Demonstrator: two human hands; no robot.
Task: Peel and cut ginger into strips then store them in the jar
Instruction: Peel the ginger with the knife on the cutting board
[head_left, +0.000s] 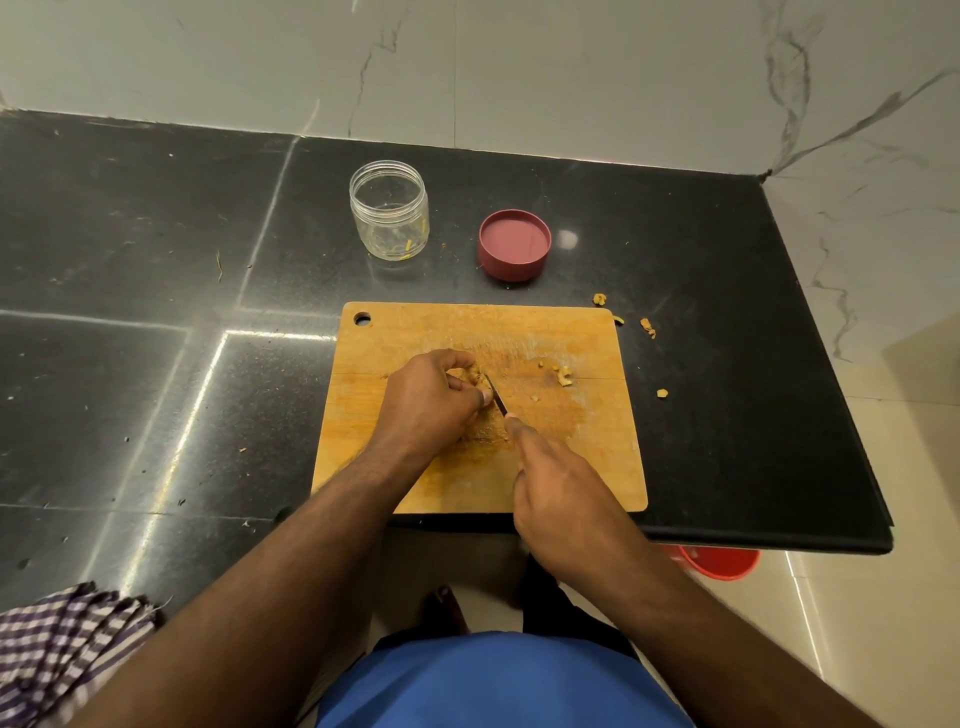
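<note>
Two hands crowded mid-board — my left hand (431, 400) pinched the ginger (474, 375), my right hand (558, 499) gripped the knife (497, 399) — so a slip risked my thumb beside the blade.

A single wide-angle head-worn camera looks steeply down and forward from close above the black countertop (156, 291), with the wooden cutting board (587, 457) near centre and the tiled wall at top.
</note>
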